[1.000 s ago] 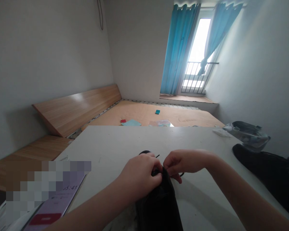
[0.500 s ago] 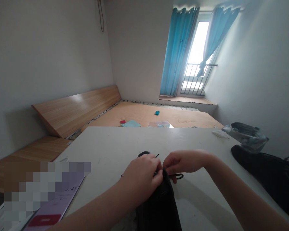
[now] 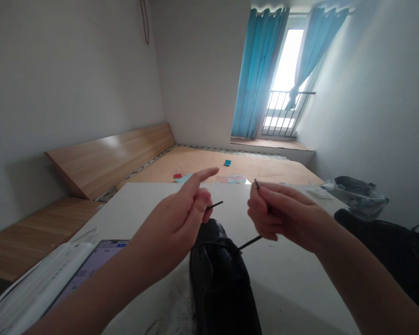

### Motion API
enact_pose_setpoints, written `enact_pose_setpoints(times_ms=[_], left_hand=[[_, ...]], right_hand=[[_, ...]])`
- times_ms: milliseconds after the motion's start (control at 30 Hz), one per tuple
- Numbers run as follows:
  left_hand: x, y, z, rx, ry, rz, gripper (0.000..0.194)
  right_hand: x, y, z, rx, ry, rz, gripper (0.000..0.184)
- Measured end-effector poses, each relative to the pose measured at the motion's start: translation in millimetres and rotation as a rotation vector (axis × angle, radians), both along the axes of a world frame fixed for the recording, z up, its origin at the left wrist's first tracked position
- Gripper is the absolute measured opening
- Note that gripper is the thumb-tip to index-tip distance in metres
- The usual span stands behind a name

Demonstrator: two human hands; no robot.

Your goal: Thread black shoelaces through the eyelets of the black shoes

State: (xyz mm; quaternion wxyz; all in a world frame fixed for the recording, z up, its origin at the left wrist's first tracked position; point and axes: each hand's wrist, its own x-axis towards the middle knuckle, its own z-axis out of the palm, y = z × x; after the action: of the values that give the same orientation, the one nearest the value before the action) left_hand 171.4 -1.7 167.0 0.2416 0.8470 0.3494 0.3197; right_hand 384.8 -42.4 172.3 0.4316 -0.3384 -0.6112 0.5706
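Observation:
A black leather lace-up shoe (image 3: 218, 279) stands on the white table (image 3: 160, 200), its toe pointing toward me and its heel away. My left hand (image 3: 172, 228) is raised to the left of the shoe, pinching a thin black shoelace (image 3: 214, 205) between its fingers. My right hand (image 3: 282, 214) is up on the other side, shut on the lace's other length, which runs down toward the shoe. Neither hand touches the shoe.
A phone (image 3: 91, 265) showing digits lies at the table's left, beside white paper or plastic (image 3: 45, 274). A black item (image 3: 380, 246) and a clear plastic bag (image 3: 359, 196) are at the right. A wooden bed platform (image 3: 216, 170) lies beyond the table.
My hands have moved apart and upward, drawing the lace out to both sides. They no longer cover the shoe's top. The phone's screen now shows more clearly at the left.

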Motion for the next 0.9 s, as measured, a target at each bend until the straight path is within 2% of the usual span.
enact_pose_setpoints(times_ms=[67,133,200,333,433,600,700,900], left_hand=[[-7,5,3.6,-0.099,0.096,-0.006,0.037],[-14,12,4.7,-0.202,0.179,-0.049,0.033],[-19,17,3.9,-0.248,0.241,-0.104,0.033],[-24,20,-1.6,-0.275,0.472,-0.138,0.041],[-24,20,-7.6,-0.274,0.562,-0.147,0.029],[-18,18,-17.7,-0.311,0.585,-0.157,0.026],[-13,13,-22.7,-0.272,0.599,-0.165,0.02],[-5,6,-30.3,-0.16,0.641,-0.048,0.011]], right_hand=[[4,-3,6.8,0.037,0.052,-0.107,0.031],[5,-2,8.1,0.088,-0.033,-0.179,0.033],[2,1,2.9,0.112,-0.264,-0.163,0.033],[-18,2,-16.5,0.142,-0.793,0.019,0.022],[-32,-2,-27.2,0.268,-0.999,-0.008,0.018],[-41,-3,-37.5,0.33,-1.071,-0.006,0.023],[-43,1,-45.3,0.358,-1.07,-0.042,0.025],[-48,2,-54.9,0.359,-1.065,-0.099,0.022]])
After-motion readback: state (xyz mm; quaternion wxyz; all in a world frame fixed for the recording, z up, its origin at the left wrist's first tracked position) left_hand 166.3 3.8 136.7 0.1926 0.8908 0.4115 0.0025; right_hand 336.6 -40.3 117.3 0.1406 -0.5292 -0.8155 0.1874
